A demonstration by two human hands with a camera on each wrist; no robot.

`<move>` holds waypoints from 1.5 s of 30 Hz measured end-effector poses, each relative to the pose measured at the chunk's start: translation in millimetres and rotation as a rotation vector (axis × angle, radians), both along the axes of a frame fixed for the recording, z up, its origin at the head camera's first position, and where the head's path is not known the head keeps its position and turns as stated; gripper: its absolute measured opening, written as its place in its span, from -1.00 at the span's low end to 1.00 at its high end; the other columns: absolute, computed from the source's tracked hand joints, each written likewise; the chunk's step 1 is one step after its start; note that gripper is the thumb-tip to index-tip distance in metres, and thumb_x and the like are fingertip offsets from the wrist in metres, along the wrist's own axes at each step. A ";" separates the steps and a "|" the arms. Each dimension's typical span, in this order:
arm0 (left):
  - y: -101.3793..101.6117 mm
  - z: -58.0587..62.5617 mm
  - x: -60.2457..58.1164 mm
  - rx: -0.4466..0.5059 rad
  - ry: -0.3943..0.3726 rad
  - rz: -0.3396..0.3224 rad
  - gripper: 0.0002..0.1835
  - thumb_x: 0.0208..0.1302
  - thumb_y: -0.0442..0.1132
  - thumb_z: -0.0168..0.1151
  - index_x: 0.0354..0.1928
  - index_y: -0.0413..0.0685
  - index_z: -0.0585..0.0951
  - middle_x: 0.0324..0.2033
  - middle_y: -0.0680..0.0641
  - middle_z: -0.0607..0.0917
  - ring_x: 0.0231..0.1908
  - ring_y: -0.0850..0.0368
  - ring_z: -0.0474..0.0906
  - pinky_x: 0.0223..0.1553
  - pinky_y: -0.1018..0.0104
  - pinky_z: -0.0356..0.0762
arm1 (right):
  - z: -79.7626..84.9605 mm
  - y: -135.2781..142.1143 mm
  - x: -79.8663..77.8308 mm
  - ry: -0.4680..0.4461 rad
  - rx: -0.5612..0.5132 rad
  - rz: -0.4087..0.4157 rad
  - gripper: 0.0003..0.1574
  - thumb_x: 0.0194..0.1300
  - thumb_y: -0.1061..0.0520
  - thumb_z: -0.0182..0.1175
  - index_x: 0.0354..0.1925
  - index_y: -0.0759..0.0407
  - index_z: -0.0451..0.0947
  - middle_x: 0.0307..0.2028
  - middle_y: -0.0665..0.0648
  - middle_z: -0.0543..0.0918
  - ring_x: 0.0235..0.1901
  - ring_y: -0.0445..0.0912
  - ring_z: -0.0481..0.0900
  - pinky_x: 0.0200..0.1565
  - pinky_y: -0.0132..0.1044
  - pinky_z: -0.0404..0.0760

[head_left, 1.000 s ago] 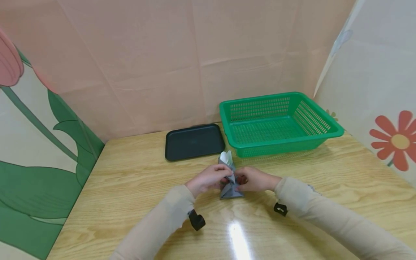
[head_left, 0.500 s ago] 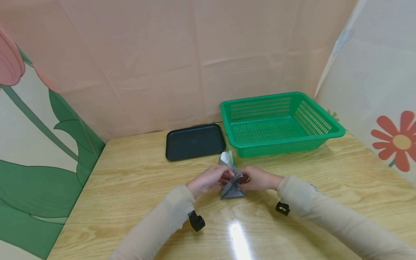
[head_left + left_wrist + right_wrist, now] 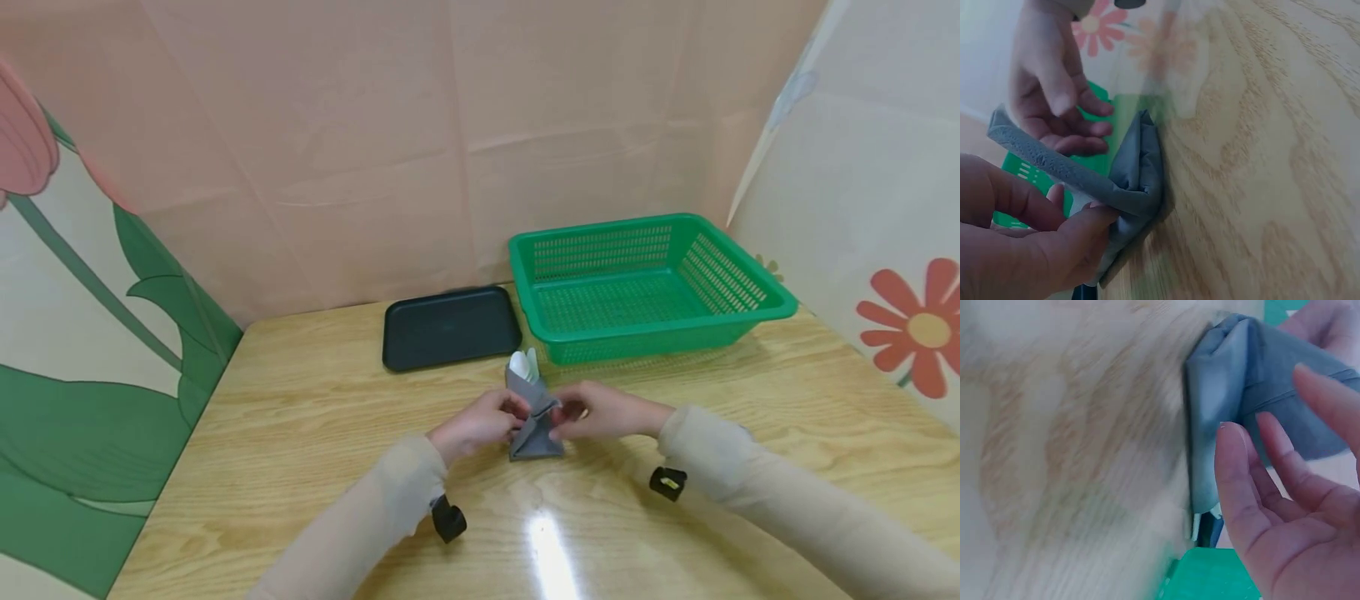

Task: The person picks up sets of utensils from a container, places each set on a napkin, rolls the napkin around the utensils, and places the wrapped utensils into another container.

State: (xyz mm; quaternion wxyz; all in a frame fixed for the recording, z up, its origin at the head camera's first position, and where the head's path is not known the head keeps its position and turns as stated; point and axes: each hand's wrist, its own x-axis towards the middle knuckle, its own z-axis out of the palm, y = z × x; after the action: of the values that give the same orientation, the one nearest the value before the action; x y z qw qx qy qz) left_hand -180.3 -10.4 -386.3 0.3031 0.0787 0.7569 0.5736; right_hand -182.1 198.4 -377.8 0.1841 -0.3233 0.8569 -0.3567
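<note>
A grey cloth napkin (image 3: 536, 443) lies folded on the table, one flap standing up from its middle. From its far end stick out a white spoon (image 3: 519, 365) and a second pale utensil (image 3: 532, 362), its kind unclear. On the near left side, my left hand (image 3: 480, 425) pinches the cloth, the thumb in front of it in the left wrist view. My right hand (image 3: 609, 411) is at the napkin's right side, fingers loosely bent and spread around the raised flap (image 3: 1300, 394), gripping nothing. Whether its fingertips touch the cloth is hard to tell.
A black tray (image 3: 452, 327) lies flat behind the napkin, to the left. Beside it, back right, stands a green plastic basket (image 3: 660, 332) with slotted sides. A pinkish backdrop (image 3: 360, 150) hangs along the table's far edge.
My left fingers have come down from the top of the flap to the napkin's left side. The flap now lies further right. My right hand has drawn slightly right and loosened.
</note>
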 end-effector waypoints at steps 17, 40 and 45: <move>-1.8 -0.7 9.9 -0.115 0.200 -0.058 -0.75 0.21 -0.50 0.01 -0.05 -0.30 0.45 -0.09 -0.20 0.54 -0.08 0.08 0.46 -0.15 0.32 0.47 | 22.6 -30.8 28.0 -0.063 0.032 -0.407 -0.28 0.12 -0.30 0.22 -0.17 0.31 0.36 -0.53 0.10 0.51 -0.61 -0.14 0.42 -0.54 -0.29 0.44; 1.3 -6.7 25.3 -0.426 0.731 -0.249 -0.57 0.22 -0.42 0.16 0.14 -0.39 0.42 -0.03 -0.27 0.47 -0.08 0.00 0.51 -0.04 0.36 0.52 | 12.4 -18.6 20.4 0.029 0.075 -0.337 -0.62 0.07 0.22 0.34 -0.21 0.36 0.42 -0.38 0.23 0.61 -0.43 -0.14 0.54 -0.45 -0.37 0.52; 3.8 -6.6 28.5 -0.546 0.786 -0.268 -0.54 0.27 -0.33 0.16 0.19 -0.35 0.41 0.03 -0.23 0.47 0.02 0.03 0.48 0.06 0.31 0.47 | 8.3 -14.5 15.1 0.035 0.147 -0.374 -0.55 0.05 0.14 0.37 -0.16 0.38 0.46 -0.38 0.22 0.61 -0.41 -0.11 0.53 -0.40 -0.34 0.50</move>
State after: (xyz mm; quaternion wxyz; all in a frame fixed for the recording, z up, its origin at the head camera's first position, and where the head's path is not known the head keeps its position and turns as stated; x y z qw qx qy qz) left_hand -151.8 -6.6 -392.9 0.0754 0.3032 0.9198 0.2374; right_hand -167.0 183.8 -369.4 0.1228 -0.1504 0.9289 -0.3154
